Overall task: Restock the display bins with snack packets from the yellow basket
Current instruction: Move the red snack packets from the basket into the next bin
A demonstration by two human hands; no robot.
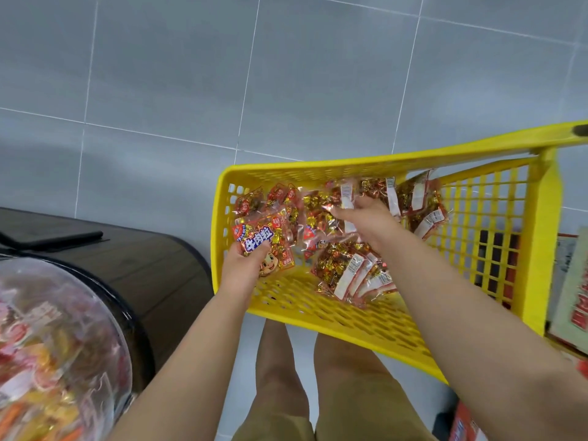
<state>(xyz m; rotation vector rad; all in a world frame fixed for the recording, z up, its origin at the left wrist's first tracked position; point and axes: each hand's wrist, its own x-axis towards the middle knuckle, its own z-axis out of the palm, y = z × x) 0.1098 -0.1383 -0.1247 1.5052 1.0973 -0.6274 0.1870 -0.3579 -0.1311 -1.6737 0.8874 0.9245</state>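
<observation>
A yellow plastic basket (318, 310) stands on the floor in front of me, holding several red and gold snack packets (350, 272). My left hand (245, 265) grips a packet with blue lettering and a cartoon face (270, 246) at the basket's left end. My right hand (366, 218) reaches into the middle of the basket, and its fingers pinch another packet (334, 202). A clear round display bin (57, 345) full of packets sits at the lower left.
A dark wooden display stand (143, 259) carries the bin on the left. Grey floor tiles (286, 74) stretch beyond the basket. Cardboard boxes (572, 297) stand at the right edge. My legs (302, 377) are below the basket.
</observation>
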